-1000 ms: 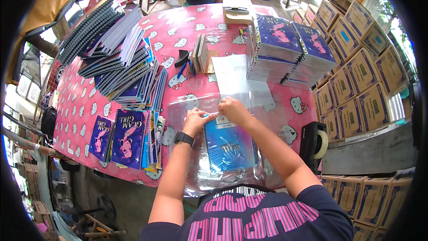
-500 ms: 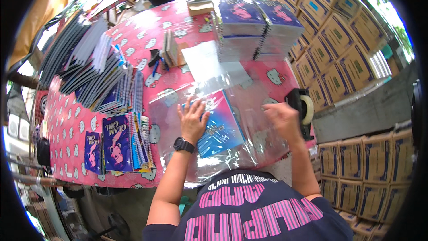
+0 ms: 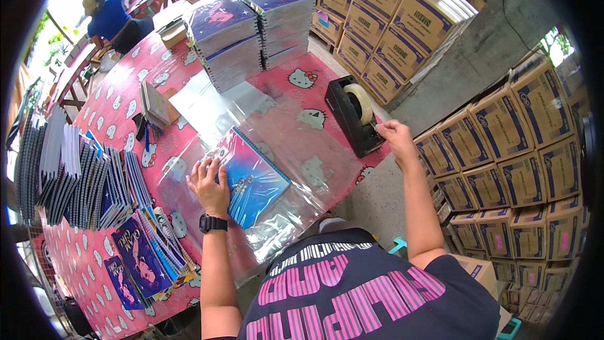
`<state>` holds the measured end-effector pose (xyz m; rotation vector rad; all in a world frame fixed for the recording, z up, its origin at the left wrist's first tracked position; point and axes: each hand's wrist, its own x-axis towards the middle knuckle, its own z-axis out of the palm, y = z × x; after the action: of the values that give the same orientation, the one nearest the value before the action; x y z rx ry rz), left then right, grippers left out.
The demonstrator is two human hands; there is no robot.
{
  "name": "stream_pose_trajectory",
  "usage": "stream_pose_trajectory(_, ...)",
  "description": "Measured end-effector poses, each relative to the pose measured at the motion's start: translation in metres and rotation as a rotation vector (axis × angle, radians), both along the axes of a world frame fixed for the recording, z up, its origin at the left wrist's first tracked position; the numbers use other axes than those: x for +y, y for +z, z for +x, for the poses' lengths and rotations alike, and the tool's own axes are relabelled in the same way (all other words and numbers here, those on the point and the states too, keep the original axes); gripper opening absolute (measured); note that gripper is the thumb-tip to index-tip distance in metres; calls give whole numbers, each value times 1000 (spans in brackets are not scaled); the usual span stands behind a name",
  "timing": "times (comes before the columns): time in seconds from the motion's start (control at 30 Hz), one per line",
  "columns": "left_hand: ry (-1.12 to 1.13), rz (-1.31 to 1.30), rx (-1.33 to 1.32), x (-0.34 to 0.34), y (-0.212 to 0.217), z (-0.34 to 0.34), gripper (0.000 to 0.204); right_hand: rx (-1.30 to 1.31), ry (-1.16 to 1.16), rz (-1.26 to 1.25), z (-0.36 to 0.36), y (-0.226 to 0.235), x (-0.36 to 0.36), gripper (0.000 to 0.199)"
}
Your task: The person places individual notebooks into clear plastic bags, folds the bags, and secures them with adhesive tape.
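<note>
My left hand (image 3: 211, 187), a dark watch on its wrist, lies flat with fingers spread on the left edge of a pink-and-blue spiral notebook (image 3: 255, 179). Clear plastic film (image 3: 280, 221) covers the notebook and spreads wrinkled around it. My right hand (image 3: 397, 141) is at the near end of a black tape dispenser (image 3: 343, 116), thumb and fingertips pinched together at its cutting edge. They seem to grip the end of the tape; the clear strip itself hardly shows. A cream tape roll (image 3: 360, 104) sits in the dispenser.
Tall stacks of purple-covered spiral notebooks (image 3: 223, 22) stand at the back. More notebooks (image 3: 82, 176) fan out at the left. A white sheet (image 3: 204, 104) and pens (image 3: 148, 135) lie behind the film. Cardboard boxes (image 3: 503, 129) are piled at the right. Another person (image 3: 116, 19) sits far left.
My right hand has gone from a blurred motion above the film to a pinch at the dispenser's near end. My left hand stays on the notebook. The view has swung to the right.
</note>
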<state>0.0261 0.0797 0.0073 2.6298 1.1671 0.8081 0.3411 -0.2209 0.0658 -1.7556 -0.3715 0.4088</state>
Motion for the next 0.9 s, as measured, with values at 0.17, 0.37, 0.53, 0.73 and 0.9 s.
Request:
stream_pose_trajectory(0.17, 16, 0, 20, -1, -1, -3, 27, -59, 22, -187, -17, -7, -46, 19)
stream_pose_trajectory(0.37, 24, -15, 22, 0, -3, -4, 27, 620, 115, 21, -18, -43, -34, 17)
stream_pose_trajectory(0.53, 55, -56, 14, -2, -1, -1, 26, 683, 0, 133, -31, -47, -23, 14)
stream_pose_trajectory(0.73, 43, -68, -57, -2, -1, -5, 26, -15, -29, -221, -33, -29, -54, 16)
stream_pose_trajectory(0.9, 54, -60, -57, -3, 1, -3, 25, 53, 73, -130, -50, 12, -30, 15)
